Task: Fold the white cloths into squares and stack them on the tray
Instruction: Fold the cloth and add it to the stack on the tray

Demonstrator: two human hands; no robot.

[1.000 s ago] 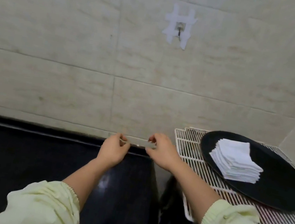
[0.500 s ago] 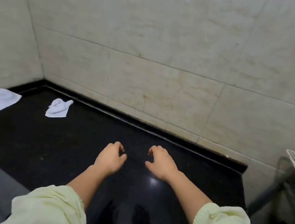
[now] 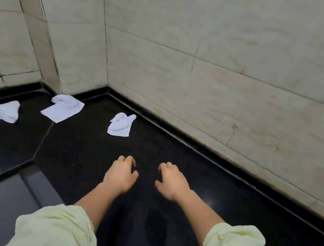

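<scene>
While left hand (image 3: 121, 175) and right hand (image 3: 171, 181) hover loosely curled and empty, 4 crumpled white cloths (image 3: 62, 108) lie beyond them, leftward. Fetching step, I judge: reach for the nearest cloth (image 3: 121, 124). Tray out of view.

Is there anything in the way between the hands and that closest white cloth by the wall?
No, nothing visible. Only bare black counter lies between the left hand, the right hand and the nearest cloth. Both hands are empty, fingers loosely curled.
</scene>
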